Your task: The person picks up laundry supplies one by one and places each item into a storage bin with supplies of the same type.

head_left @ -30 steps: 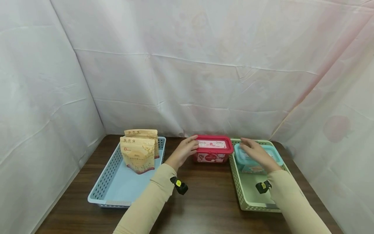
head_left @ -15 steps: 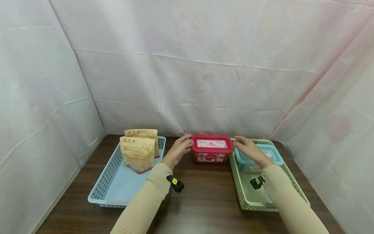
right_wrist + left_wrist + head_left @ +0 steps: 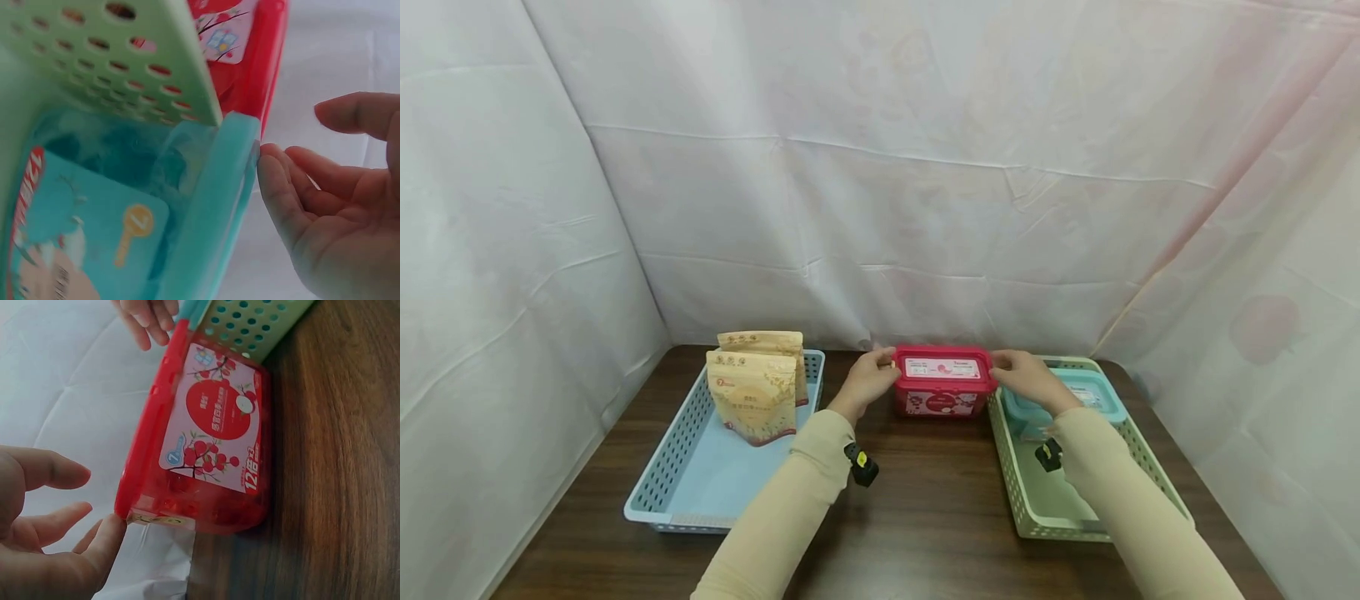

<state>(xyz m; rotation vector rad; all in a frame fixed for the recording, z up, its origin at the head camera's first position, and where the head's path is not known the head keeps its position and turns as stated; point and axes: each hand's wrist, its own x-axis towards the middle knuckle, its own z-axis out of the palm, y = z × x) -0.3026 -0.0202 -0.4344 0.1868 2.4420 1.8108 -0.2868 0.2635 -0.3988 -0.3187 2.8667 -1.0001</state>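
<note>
A red lidded plastic box [image 3: 942,403] with a cherry-patterned label stands at the back middle of the table. At its left end is my left hand [image 3: 867,383]; in the left wrist view one fingertip touches the lid corner, with the thumb and other fingers apart from it. My right hand [image 3: 1028,382] is at the box's right end, above a teal lidded box [image 3: 1093,390]. In the right wrist view its fingertips [image 3: 270,153] are by the lids' edges, the thumb spread away; whether they touch the red lid is unclear. Neither hand grips the box.
The teal box sits inside a green perforated basket [image 3: 1017,492] on the right, whose wall adjoins the red box. A light-blue basket [image 3: 658,471] on the left holds two yellow pouches [image 3: 752,396]. White cloth [image 3: 880,208] hangs close behind the brown table [image 3: 925,500].
My right hand has moved left from over the teal box to the red box's right end. My left hand drew off the red lid slightly, then came back to its left edge.
</note>
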